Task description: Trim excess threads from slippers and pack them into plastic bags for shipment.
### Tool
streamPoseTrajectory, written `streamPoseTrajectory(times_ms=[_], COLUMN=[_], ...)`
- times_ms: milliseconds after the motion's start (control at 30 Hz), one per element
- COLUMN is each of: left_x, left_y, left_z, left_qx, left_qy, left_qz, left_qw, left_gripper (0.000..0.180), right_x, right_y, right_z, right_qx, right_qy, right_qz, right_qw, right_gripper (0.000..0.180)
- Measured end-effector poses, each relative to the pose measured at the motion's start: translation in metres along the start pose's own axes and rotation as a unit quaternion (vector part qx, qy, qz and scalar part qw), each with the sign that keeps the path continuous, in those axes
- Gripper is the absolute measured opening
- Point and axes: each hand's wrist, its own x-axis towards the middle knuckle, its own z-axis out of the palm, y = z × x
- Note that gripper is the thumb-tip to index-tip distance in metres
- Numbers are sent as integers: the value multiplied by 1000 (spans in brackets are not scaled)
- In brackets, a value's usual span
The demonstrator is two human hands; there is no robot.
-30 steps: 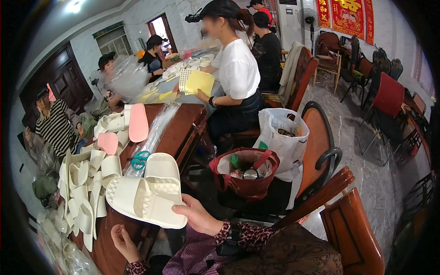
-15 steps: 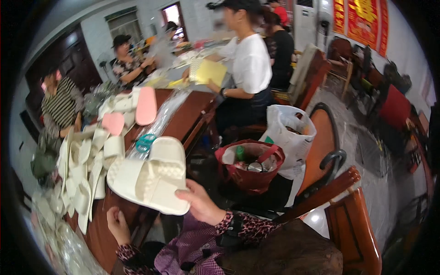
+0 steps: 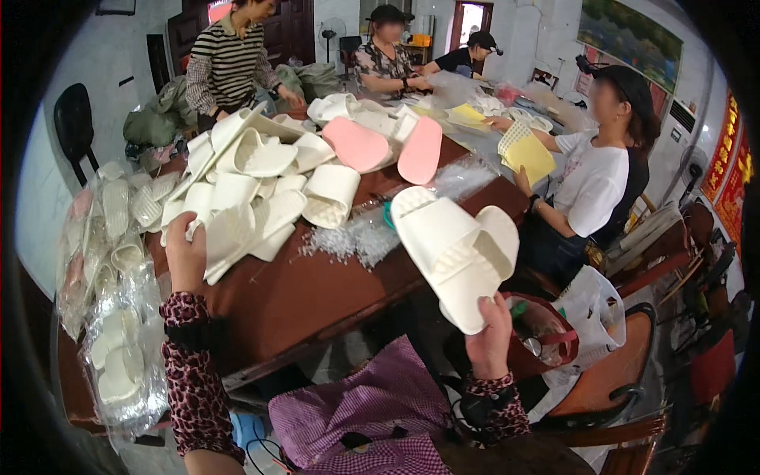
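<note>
My right hand [image 3: 489,340] grips a pair of cream-white slippers [image 3: 434,236] by one end, with the thumb on top. The two slippers are held together, one partly over the other, tilted up beyond the table's edge. My left hand [image 3: 185,253] is at the near left edge of a heap of loose white slippers [image 3: 328,194]. Its fingers are curled against a white slipper there, and the fingertips are partly hidden. Two pink slipper soles [image 3: 419,150] lie on the right side of the heap.
Plastic-bagged slippers [image 3: 119,348] cover the table's left end. Clear plastic film and small white bits [image 3: 356,237] lie on the brown table [image 3: 277,309]. A red bag [image 3: 546,328], a white plastic bag [image 3: 594,313] and chairs stand right. Several people work around the table.
My view has turned left. My left hand has moved from the table's near edge to the slipper heap. My right hand still holds the slipper pair, now turned more upright.
</note>
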Motion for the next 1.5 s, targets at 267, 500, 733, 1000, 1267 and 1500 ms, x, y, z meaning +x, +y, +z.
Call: streamPoseTrajectory(times_ms=[267,500,733,1000,1267,1500], left_x=[0,-20,-21,-19,-17,-20], left_y=[-68,-99,-77,-50,-15,-24], left_z=[20,27,19,12,7,1], left_qx=[-18,-216,-241,-236,-366,-515], left_qy=[-40,-9,-35,-69,-74,-2], left_qz=[-144,-246,-276,-312,-399,-400], left_qw=[989,945,930,918,837,758], left_gripper=[25,20,19,28,27,15], right_x=[115,256,330,299,224,167], right_y=[-4,11,66,79,67,114], right_z=[68,179,160,157,210,237], right_qx=[-18,-71,-256,-296,-313,-484], right_qy=[-78,-160,-174,-160,-333,-507], right_qz=[-91,-49,27,-74,-135,90], right_qw=[993,983,951,939,879,707], right_gripper=[36,34,27,36,27,41])
